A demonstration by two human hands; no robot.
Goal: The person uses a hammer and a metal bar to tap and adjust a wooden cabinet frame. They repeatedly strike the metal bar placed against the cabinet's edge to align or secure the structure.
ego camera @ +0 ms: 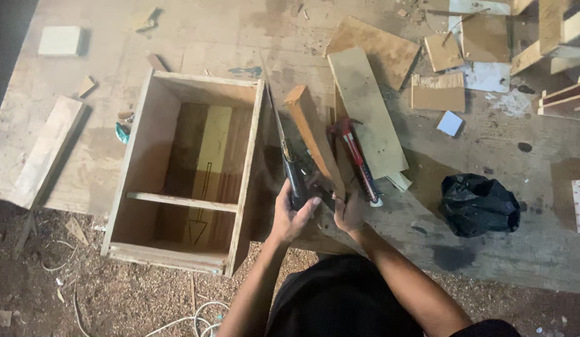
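Wooden block (314, 138), stiff and light by its look, stands tilted on the tabletop (540, 249) beside the open plywood box (190, 171). Right hand (347, 212) clasps its lower end; left hand (292, 215) grips a dark tool (295, 178), best held low.

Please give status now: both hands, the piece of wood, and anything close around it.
Left hand shut on saw. Right hand shut on wood block, block tilted. Open wooden box close on left; red caulking gun beside right.
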